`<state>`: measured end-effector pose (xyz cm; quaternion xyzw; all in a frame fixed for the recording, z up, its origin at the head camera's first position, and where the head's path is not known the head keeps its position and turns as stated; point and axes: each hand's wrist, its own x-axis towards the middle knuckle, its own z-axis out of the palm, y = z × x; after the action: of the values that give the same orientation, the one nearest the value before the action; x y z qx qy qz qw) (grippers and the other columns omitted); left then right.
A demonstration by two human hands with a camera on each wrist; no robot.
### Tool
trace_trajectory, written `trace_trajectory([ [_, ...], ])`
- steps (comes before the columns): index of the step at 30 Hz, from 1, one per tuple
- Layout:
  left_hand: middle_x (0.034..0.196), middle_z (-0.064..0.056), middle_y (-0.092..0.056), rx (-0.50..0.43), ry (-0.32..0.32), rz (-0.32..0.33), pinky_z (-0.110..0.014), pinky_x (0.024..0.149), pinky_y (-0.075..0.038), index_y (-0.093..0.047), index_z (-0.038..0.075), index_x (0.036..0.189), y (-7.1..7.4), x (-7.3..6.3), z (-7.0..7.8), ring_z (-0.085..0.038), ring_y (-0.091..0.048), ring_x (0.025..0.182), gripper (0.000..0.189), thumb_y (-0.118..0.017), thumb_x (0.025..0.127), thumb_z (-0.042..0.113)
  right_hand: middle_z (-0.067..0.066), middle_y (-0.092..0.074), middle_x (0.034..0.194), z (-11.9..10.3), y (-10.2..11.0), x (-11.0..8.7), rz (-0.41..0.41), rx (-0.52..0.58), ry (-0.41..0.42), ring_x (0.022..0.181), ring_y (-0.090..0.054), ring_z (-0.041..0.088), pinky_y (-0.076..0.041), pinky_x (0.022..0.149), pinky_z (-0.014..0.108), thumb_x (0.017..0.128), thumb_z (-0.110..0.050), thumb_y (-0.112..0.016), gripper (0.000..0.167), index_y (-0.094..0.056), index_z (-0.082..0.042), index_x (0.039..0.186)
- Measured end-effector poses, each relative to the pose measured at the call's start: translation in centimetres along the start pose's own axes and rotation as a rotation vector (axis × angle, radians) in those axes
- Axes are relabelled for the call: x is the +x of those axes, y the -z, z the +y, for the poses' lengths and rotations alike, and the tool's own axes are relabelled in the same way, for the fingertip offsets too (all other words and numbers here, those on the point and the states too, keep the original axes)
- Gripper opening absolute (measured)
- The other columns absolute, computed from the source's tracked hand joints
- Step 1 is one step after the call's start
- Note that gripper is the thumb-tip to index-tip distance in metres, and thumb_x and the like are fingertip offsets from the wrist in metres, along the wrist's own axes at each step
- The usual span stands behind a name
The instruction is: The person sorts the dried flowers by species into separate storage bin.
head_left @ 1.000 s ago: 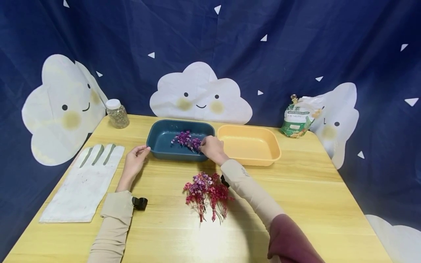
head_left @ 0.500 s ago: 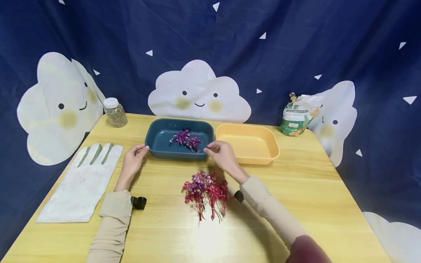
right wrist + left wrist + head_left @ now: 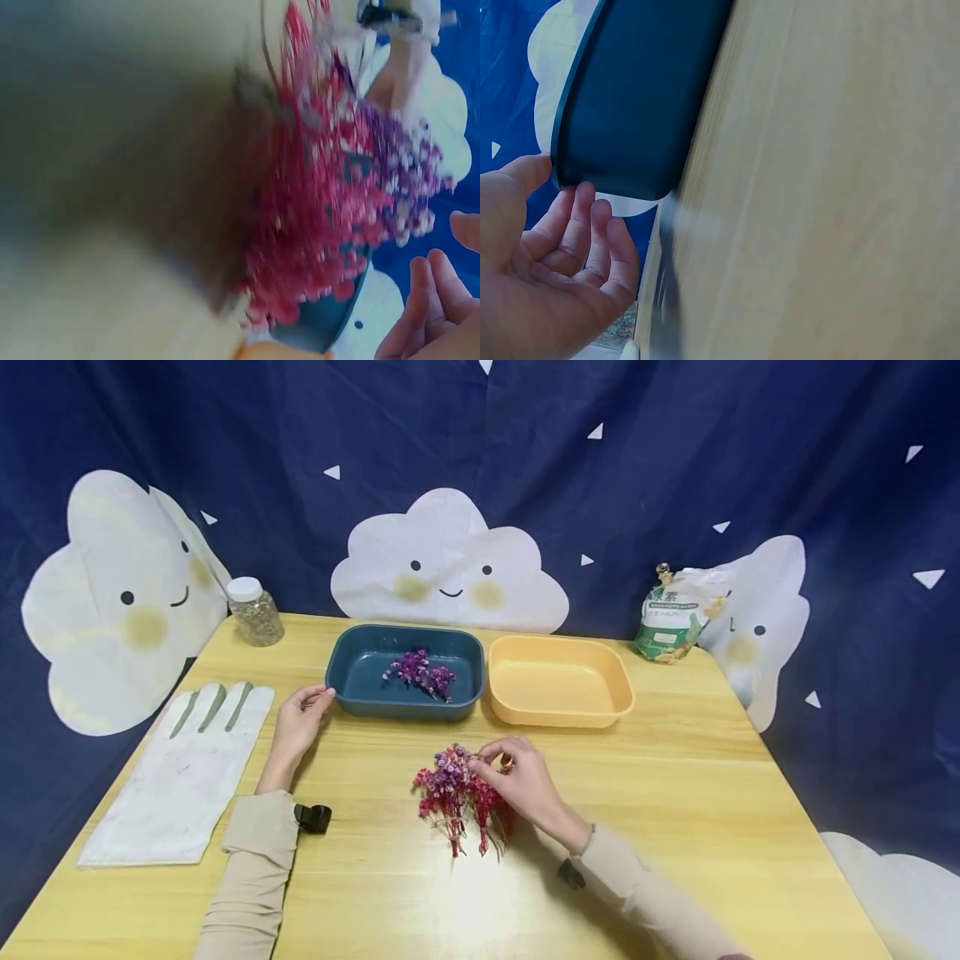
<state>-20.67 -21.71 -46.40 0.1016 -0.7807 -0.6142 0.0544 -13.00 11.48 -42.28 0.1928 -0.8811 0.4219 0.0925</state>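
At the left front corner of a dark blue plastic tub (image 3: 393,706), my left hand (image 3: 297,724) pinches the rim; in the left wrist view its thumb and fingertips meet the tub's edge (image 3: 592,171). A purple dried-flower bunch (image 3: 420,672) lies inside the tub. My right hand (image 3: 527,783) is over the right side of the red dried flowers (image 3: 483,797), partly covering them. Purple-and-white flowers (image 3: 450,768) lie beside the red ones. The right wrist view shows the right hand's (image 3: 439,307) thumb and fingers apart, with nothing between them.
A yellow tub (image 3: 558,681) stands right of the blue one. A white glove (image 3: 180,777) with grey-green marks lies at the left. A lidded jar (image 3: 257,614) and a green-white bag (image 3: 670,618) stand at the back corners of the wooden table (image 3: 675,827).
My right hand has let go of the purple flowers in the blue tub, then come back toward me over the flowers on the table. The left hand stays at the tub's rim.
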Motion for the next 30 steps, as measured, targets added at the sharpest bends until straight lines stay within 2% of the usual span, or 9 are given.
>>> trace_trajectory([
  [3,0.1,0.0,-0.054,0.009,0.009,0.003,-0.013,0.073,-0.05,-0.049,-0.006,0.132,0.1,-0.1,-0.1,-0.003,-0.056,0.082,0.052,-0.054,0.097,0.032,0.001,-0.07,0.087,-0.3,-0.4,-1.2,-0.048,0.004,-0.025,0.087,-0.058,0.017,-0.048,0.085,0.037,0.078,-0.019,-0.077,0.016,-0.069,-0.008,0.087],
  [5,0.101,-0.001,-0.054,0.011,0.012,-0.001,-0.013,0.073,-0.05,-0.048,-0.006,0.132,0.1,-0.1,-0.1,-0.003,-0.056,0.083,0.052,-0.054,0.097,0.032,0.0,-0.069,0.087,-0.4,-0.7,-1.9,-0.077,-0.006,-0.024,0.085,-0.057,0.016,-0.048,0.082,0.034,0.078,-0.02,-0.077,0.018,-0.07,-0.008,0.088],
  [13,0.115,-0.018,-0.055,0.015,0.014,-0.003,-0.013,0.072,-0.05,-0.047,-0.007,0.133,0.1,-0.4,-0.2,-0.001,-0.056,0.082,0.053,-0.052,0.097,0.033,-0.002,-0.066,0.078,-0.3,-1.7,-3.7,-0.145,-0.077,0.018,0.077,-0.054,0.01,-0.045,0.077,0.031,0.079,-0.022,-0.076,0.016,-0.07,-0.008,0.083],
  [15,0.115,-0.017,-0.055,0.014,0.02,0.003,-0.012,0.072,-0.049,-0.048,-0.006,0.132,0.1,-0.4,-0.2,-0.002,-0.056,0.082,0.052,-0.052,0.097,0.033,-0.003,-0.065,0.077,-0.2,-2.0,-3.8,-0.171,-0.1,0.024,0.077,-0.053,0.01,-0.045,0.077,0.03,0.079,-0.024,-0.076,0.017,-0.07,-0.008,0.084],
  [22,0.103,-0.003,-0.055,0.015,0.015,0.006,-0.013,0.073,-0.05,-0.05,-0.005,0.131,0.1,-0.2,-0.1,-0.003,-0.057,0.082,0.053,-0.054,0.096,0.034,-0.004,-0.064,0.076,-0.1,-2.6,-3.7,-0.232,-0.199,0.023,0.077,-0.052,0.011,-0.043,0.082,0.034,0.079,-0.029,-0.077,0.022,-0.071,-0.009,0.086],
  [27,0.107,-0.012,-0.057,-0.01,-0.005,0.002,-0.013,0.072,-0.05,-0.05,-0.007,0.13,0.0,-0.2,0.1,-0.001,-0.057,0.08,0.05,-0.054,0.097,0.03,-0.005,-0.058,0.069,-0.3,-2.6,-3.5,-0.269,-0.233,0.004,0.067,-0.045,0.006,-0.042,0.077,0.032,0.078,-0.031,-0.077,0.023,-0.069,-0.009,0.081],
  [30,0.109,-0.016,-0.057,-0.028,-0.005,0.005,-0.013,0.072,-0.05,-0.05,-0.007,0.13,-0.1,-0.2,0.2,-0.001,-0.057,0.08,0.048,-0.055,0.097,0.028,-0.007,-0.055,0.065,-0.3,-2.6,-3.4,-0.277,-0.214,0.002,0.061,-0.042,0.004,-0.04,0.072,0.028,0.078,-0.027,-0.077,0.019,-0.067,-0.011,0.074],
])
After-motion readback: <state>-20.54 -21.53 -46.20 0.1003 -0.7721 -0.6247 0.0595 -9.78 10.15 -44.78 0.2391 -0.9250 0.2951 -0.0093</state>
